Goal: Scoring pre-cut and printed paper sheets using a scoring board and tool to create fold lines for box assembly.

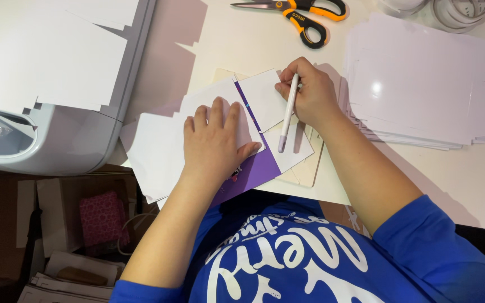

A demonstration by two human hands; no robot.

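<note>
**Flattened box blank getting worked over with a pen tool**

Cream-coloured bench (242, 45) from above, pretty cluttered: a grey-white machine (79, 134) sits at the left edge with white sheets on top, orange-and-black scissors (304, 14) lie closed near the far side, and a thick stack of white die-cut blanks (428, 84) is piled to the right. Below the bench edge on the left there's a cardboard box on the floor with something pink (102, 216) in it.

The person in the blue shirt has one flat card blank (158, 151) right in front of them, white on one face and purple (254, 171) on the other, lying on what looks like a thin beige board. The left hand (214, 140) is spread flat with fingers apart, pressing the blank down, holding nothing. The right hand (307, 92) is closed around a slim white pen-shaped tool (288, 115), which lies slanted across a flap with its lower end just above the purple strip. Whether that end actually touches the card is hard to tell.

Looks like the flaps are being folded or creased while the blank is pinned flat. The next move would probably call for keeping that left palm firm so the card doesn't slide, and running the tool along the fold line rather than off onto the board.
</note>
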